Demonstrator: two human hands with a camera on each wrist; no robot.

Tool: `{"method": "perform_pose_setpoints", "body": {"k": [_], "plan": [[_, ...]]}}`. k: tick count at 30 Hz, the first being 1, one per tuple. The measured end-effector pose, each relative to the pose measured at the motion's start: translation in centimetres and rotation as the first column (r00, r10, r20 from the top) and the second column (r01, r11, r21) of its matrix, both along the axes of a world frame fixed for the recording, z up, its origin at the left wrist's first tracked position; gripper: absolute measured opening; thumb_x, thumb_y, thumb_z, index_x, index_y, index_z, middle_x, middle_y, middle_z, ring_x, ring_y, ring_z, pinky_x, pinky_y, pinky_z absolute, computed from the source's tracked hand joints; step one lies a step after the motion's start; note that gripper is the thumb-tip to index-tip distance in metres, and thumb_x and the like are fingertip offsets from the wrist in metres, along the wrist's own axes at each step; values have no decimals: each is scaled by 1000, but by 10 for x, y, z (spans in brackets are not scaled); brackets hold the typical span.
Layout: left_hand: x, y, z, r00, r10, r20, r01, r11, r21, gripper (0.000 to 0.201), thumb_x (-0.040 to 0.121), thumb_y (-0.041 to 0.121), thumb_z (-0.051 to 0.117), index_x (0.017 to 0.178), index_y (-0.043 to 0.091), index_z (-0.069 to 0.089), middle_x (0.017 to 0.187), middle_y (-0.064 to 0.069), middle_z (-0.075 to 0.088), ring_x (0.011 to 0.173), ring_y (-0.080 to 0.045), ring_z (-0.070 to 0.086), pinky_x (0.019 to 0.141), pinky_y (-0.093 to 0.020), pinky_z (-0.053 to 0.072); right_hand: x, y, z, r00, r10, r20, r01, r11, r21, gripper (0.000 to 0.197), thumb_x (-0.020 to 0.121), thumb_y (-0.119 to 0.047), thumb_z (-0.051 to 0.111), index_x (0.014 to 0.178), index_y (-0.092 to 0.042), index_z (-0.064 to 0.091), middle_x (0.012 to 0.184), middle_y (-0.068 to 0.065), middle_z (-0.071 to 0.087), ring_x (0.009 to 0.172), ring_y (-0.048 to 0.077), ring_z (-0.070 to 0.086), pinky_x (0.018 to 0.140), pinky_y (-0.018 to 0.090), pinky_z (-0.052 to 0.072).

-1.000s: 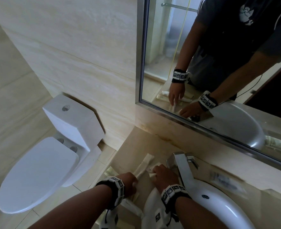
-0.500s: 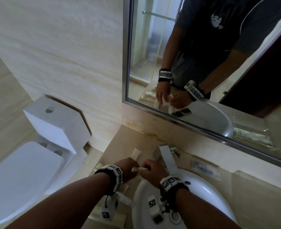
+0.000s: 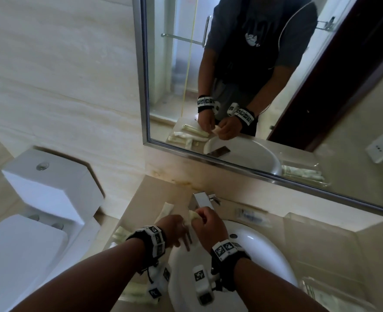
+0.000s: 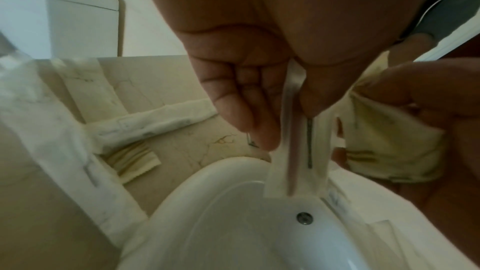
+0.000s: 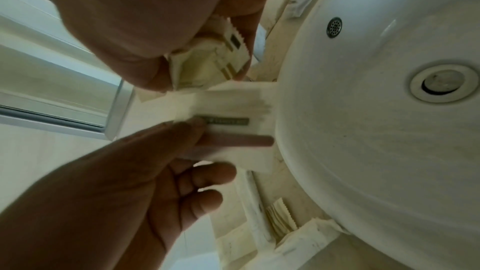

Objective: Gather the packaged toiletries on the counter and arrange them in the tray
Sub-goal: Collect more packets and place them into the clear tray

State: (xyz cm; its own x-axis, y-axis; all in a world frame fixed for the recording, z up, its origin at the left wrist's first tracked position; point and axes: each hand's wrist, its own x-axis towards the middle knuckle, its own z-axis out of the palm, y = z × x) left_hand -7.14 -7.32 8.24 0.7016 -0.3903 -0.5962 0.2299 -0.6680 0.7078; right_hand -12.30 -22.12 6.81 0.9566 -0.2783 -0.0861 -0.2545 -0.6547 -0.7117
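Printed label (image 5: pixel 225 121) on the long packet (image 5: pixel 228 128) is blurred, unreadable.

Glossy white ceramic basin (image 3: pixel 260 251), brushed metal tap (image 3: pixel 200 200), matt paper packets (image 4: pixel 145 124) on polished beige stone counter (image 3: pixel 154 197).

Head view looks down from above; both wrist views sit close, sharing the sink (image 3: pixel 264 248) rim.

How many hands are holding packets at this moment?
2. The left hand pinches a long flat packet above the basin rim; the right hand, beside it, grips small sachets, whose exact number is hidden by the fingers.
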Motion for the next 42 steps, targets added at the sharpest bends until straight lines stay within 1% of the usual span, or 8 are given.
{"method": "perform_pose_setpoints", "body": {"k": [10, 15, 21, 27, 29, 32, 38, 42], "plan": [[-42, -49, 39, 994, 86, -71, -99, 972, -211, 16, 95, 7, 42, 91, 18, 52, 78, -16, 67, 53, -26, 63, 45, -23, 44, -46, -39, 23, 979, 204, -3, -203, 976, 74, 44, 97, -50, 35, 135, -31, 46, 135, -4, 43, 121, 12, 47, 103, 31, 38], [-64, -80, 49, 995, 81, 60, -64, 970, -236, 8, 96, 12, 52, 102, 8, 56, 68, -10, 65, 41, -19, 58, 38, -22, 41, -71, -72, 33, 981, 187, 48, -190, 978, 84, 46, 99, -56, 27, 135, -36, 47, 137, 1, 52, 125, 15, 46, 107, 35, 37], [-92, -123, 68, 987, 55, -149, -103, 934, -342, 8, 96, 15, 54, 100, 8, 54, 82, -18, 66, 63, -30, 68, 57, -37, 58, -97, -113, 41, 961, 272, -41, -275, 952, -132, 49, 99, -48, 35, 140, -22, 41, 132, 8, 52, 117, 27, 50, 98, 37, 42], [-99, -158, 64, 999, -44, 27, 48, 983, -176, 31, 98, 28, 54, 107, -1, 56, 79, -17, 69, 60, -26, 71, 54, -34, 57, -125, -150, 59, 979, 199, -51, -203, 976, -85, 72, 80, -51, 64, 142, -22, 42, 141, 5, 45, 126, 23, 47, 103, 34, 42], [-104, -168, 64, 997, -68, 38, 74, 980, -185, 25, 98, 27, 52, 102, 3, 57, 77, -14, 69, 58, -24, 69, 51, -30, 54, -132, -162, 58, 985, 166, -41, -169, 983, -75, 90, 73, -72, 60, 145, -22, 39, 143, 4, 46, 129, 20, 45, 106, 33, 39], [-110, -181, 62, 999, -28, 36, 35, 974, -223, 15, 99, 26, 51, 94, 12, 51, 79, -12, 67, 54, -21, 67, 46, -26, 50, -137, -180, 46, 1000, 17, -16, -16, 999, 32, 68, 79, -70, 54, 138, -39, 43, 134, -10, 55, 116, 13, 57, 97, 31, 46], [-127, -205, 58, 995, -83, 60, 94, 972, -213, 14, 99, 29, 49, 102, 16, 48, 87, -15, 68, 55, -24, 66, 49, -30, 52, -164, -206, 52, 987, -65, -148, 96, 972, 213, 31, 93, -47, 50, 90, -18, 62, 79, 11, 66, 54, 22, 62, 46, 31, 47], [-139, -220, 54, 980, -192, 58, 199, 968, -152, 27, 95, 31, 54, 118, 20, 43, 95, -11, 68, 56, -20, 67, 48, -29, 51, -182, -219, 51, 994, -62, -91, 80, 974, 211, 17, 93, -38, 52, 83, -27, 62, 63, -2, 60, 45, 17, 56, 47, 28, 44]]}}
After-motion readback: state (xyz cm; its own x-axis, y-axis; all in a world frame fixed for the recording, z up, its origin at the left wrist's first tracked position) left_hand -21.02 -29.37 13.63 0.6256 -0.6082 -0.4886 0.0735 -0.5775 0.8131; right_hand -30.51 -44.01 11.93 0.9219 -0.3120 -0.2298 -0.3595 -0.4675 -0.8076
